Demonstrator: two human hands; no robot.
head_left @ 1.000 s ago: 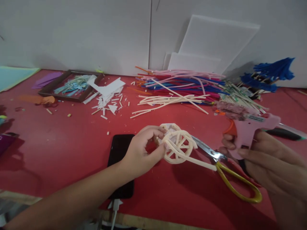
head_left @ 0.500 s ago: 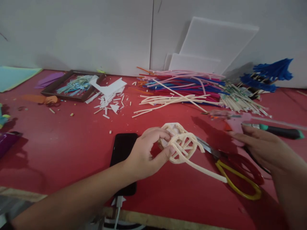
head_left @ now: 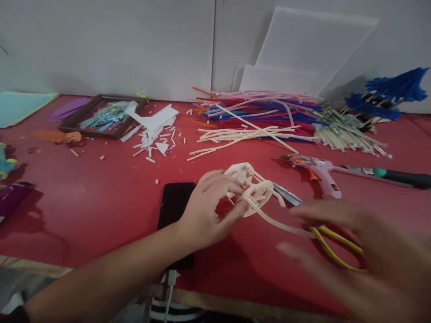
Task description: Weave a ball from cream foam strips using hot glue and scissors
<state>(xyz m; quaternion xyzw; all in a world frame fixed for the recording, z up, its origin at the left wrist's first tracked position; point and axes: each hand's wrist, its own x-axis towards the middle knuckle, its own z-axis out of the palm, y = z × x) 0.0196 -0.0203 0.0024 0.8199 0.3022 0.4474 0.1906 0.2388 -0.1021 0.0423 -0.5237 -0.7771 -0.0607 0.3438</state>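
My left hand (head_left: 215, 206) pinches a small cream openwork piece (head_left: 257, 197) made of bent fuzzy strips, with a white back. One long cream strip (head_left: 281, 226) trails from it toward the right. My right hand (head_left: 357, 251), smeared by motion, is spread with thumb and fingers apart and nothing between them. It passes over scissors (head_left: 332, 251) with a yellow handle; the blade (head_left: 286, 195) shows behind the openwork piece. Beyond that hand a pink hot glue gun (head_left: 325, 175) lies on its side on the red table (head_left: 235, 278).
A black phone (head_left: 177, 211) on a cable lies beside my left wrist. Farther back are bundles of coloured pipe cleaners (head_left: 262, 105), white scraps (head_left: 155, 128), a brown frame (head_left: 94, 132) with bits inside, and wrapped sticks (head_left: 350, 134). A black-handled cutter (head_left: 400, 177) lies at right.
My right hand has let go of the glue gun, now lying on the table, and moved toward me over the scissors. My left hand still holds the openwork piece.
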